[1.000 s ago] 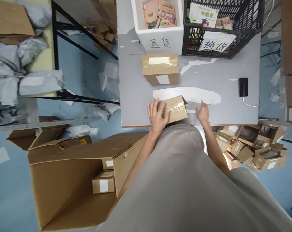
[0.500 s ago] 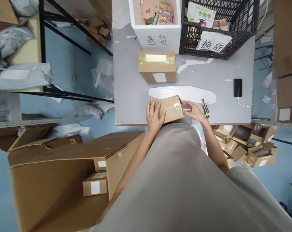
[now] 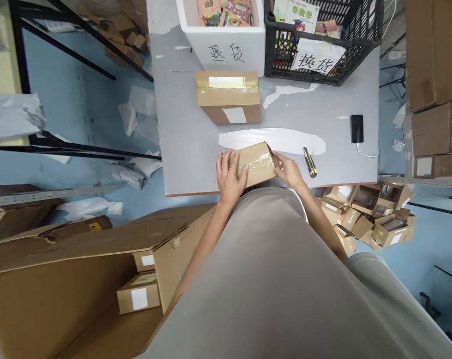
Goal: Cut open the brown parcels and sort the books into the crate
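A small brown cardboard box (image 3: 258, 162) with shiny clear tape lies tilted at the table's front edge, close against my body. My left hand (image 3: 230, 175) holds its left end, fingers over the top and thumb along the near side. At the opposite end, which looks open, my right hand (image 3: 288, 172) grips the edge or flap; some of its fingertips are hidden behind the cardboard. What the box contains cannot be seen. A yellow and black utility knife (image 3: 310, 162) rests on the table to the right of my right hand.
Beyond my hands stands a taped carton (image 3: 229, 107). Behind it are a white bin (image 3: 229, 47) and a black crate (image 3: 306, 70) with books. A phone (image 3: 357, 128) charges at right. A large open carton (image 3: 61, 294) stands lower left; opened boxes (image 3: 375, 214) are piled lower right.
My right hand has closed in on the open end of the box and now grips its edge. My left hand keeps its hold. The whole view has shifted a little.
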The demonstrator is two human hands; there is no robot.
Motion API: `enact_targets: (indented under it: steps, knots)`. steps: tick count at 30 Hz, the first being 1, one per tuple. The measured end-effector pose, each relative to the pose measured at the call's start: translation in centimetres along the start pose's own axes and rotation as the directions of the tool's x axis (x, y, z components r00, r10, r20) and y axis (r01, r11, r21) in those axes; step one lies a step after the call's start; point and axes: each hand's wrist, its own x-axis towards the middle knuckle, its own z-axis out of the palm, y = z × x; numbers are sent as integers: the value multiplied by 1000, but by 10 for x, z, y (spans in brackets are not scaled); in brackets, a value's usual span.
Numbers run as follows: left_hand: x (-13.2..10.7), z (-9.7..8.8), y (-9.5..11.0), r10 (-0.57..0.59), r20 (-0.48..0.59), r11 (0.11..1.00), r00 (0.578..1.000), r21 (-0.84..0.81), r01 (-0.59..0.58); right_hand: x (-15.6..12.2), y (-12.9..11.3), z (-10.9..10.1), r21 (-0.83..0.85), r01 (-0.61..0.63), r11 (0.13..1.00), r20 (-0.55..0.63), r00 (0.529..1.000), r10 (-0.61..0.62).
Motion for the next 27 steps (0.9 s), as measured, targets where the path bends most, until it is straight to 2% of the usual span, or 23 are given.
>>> enact_targets:
  steps: [5,8,13,17,20,22,24,25,27]
  knots:
    - [0,-1,-1,5,-3,1000,1000,-6,-5,-6,3,6,100,-21,995,-67,997,28]
    - [-1,-3,-4,21,-8,1000,1000,7,-21,-8,3,10,97,-5,995,-106,994,15]
    - [-8,-9,-16,10,-48,1000,999,25,-9,-20,11,20,55,-117,992,-273,953,127]
    - [-13,-15,-25,4,-57,999,998,44,-2,-28,20,34,237,-84,968,-260,955,146]
    - [-12,-17,-24,18,-52,999,998,44,-15,-25,17,43,425,-63,903,-231,957,176]
    - [-12,-17,-23,49,-14,999,999,22,-48,-20,13,44,478,-33,878,-195,970,143]
    - [-12,-14,-25,57,12,998,998,-35,-57,-14,7,41,449,22,893,-174,983,63]
    - [-12,-12,-28,26,-6,997,1000,-77,-26,-12,5,39,414,54,909,-171,985,20]
    - [-13,-7,-40,-149,-90,972,985,-199,128,-9,4,34,355,95,930,-174,984,-34]
